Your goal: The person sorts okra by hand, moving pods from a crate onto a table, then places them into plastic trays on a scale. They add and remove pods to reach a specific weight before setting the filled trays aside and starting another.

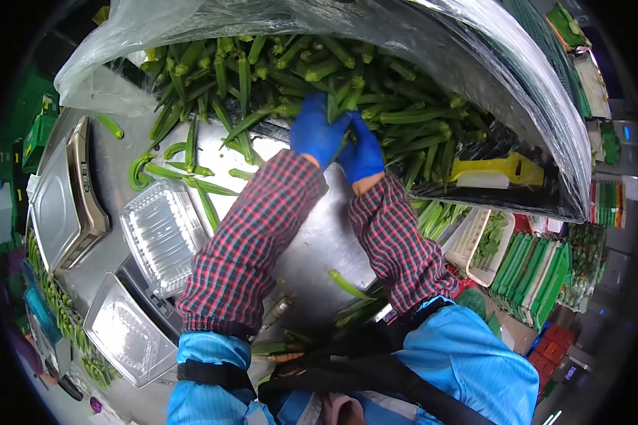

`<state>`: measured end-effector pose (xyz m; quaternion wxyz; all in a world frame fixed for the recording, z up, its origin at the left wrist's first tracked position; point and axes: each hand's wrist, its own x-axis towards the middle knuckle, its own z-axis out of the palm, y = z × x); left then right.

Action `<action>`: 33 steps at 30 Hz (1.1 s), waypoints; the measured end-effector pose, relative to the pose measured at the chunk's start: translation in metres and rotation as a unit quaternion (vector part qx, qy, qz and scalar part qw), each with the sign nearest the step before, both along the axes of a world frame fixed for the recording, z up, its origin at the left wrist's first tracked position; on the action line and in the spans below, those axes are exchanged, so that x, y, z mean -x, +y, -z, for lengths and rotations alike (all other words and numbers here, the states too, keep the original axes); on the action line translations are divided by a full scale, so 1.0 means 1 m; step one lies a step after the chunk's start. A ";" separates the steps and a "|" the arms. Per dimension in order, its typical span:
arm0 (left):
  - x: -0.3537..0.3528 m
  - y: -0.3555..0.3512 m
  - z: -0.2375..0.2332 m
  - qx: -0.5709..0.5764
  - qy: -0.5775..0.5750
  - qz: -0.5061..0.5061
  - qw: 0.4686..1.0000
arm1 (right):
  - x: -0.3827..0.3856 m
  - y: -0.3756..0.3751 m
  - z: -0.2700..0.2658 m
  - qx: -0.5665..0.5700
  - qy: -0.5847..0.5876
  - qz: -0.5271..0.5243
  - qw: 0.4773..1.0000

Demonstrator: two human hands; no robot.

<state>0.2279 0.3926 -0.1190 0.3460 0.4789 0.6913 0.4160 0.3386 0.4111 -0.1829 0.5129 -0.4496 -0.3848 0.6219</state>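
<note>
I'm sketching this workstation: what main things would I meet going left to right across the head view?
Silver-topped device, upper clear plastic container, left blue-gloved hand, right blue-gloved hand, yellow object.

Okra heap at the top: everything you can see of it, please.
The okra heap is a loose pile of slim, tapering green pods, stem ends paler, lying in mixed directions. It looks whole and uncut. Translucent plastic film rises behind it and to its right; a dark container edge shows at lower right. The left hand and right hand, blue-gloved, touch its near side; fingertips are hidden.
</note>
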 end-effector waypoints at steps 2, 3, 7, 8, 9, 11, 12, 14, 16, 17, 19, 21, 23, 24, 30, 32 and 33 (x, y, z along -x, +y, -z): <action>-0.008 -0.022 0.006 -0.048 0.038 -0.004 0.998 | -0.007 -0.031 -0.027 0.084 0.224 -0.033 0.970; -0.013 -0.036 0.011 -0.044 0.038 -0.002 0.998 | -0.013 -0.041 -0.032 0.088 0.224 -0.030 0.970; -0.027 -0.102 0.016 -0.027 -0.172 -0.033 0.984 | -0.031 -0.081 -0.051 0.203 0.166 -0.079 0.962; -0.030 -0.118 0.023 -0.047 -0.216 -0.024 0.975 | -0.039 -0.092 -0.052 0.208 0.084 -0.110 0.968; -0.032 -0.134 0.032 -0.067 -0.259 -0.014 0.963 | -0.046 -0.102 -0.052 0.213 0.002 -0.140 0.967; -0.038 -0.168 0.038 -0.043 -0.246 -0.029 0.968 | -0.058 -0.124 -0.043 0.208 0.038 -0.143 0.967; -0.037 -0.177 0.037 -0.008 -0.324 -0.020 0.946 | -0.066 -0.127 -0.043 0.234 0.010 -0.194 0.953; -0.026 -0.189 0.022 0.069 -0.351 0.017 0.934 | -0.076 -0.129 -0.052 0.291 -0.068 -0.251 0.921; -0.006 -0.183 -0.010 0.085 -0.273 0.102 0.953 | -0.088 -0.130 -0.065 0.170 -0.230 -0.246 0.926; 0.004 -0.182 -0.022 0.112 -0.192 0.179 0.958 | -0.095 -0.131 -0.073 0.055 -0.382 -0.224 0.895; 0.029 -0.176 -0.042 0.216 0.002 0.178 0.960 | -0.108 -0.129 -0.127 -0.142 -0.434 -0.123 0.881; 0.068 -0.168 -0.032 0.099 -0.167 -0.022 0.981 | -0.118 -0.131 -0.192 -0.390 -0.548 0.034 0.739; 0.124 -0.144 -0.072 -0.173 -0.063 -0.131 0.974 | -0.152 -0.123 -0.222 -0.523 -0.513 0.235 0.639; 0.145 -0.137 -0.105 -0.216 -0.076 -0.177 0.957 | -0.145 -0.121 -0.259 -0.540 -0.530 0.286 0.588; 0.228 -0.096 -0.172 -0.331 0.075 -0.204 0.918 | -0.165 -0.042 -0.255 -0.386 -0.270 0.236 0.850; 0.230 -0.078 -0.175 -0.332 0.177 -0.135 0.917 | -0.161 -0.030 -0.241 -0.398 -0.162 0.281 0.858; 0.234 -0.068 -0.170 -0.322 0.230 -0.092 0.914 | -0.164 -0.026 -0.238 -0.381 -0.104 0.290 0.872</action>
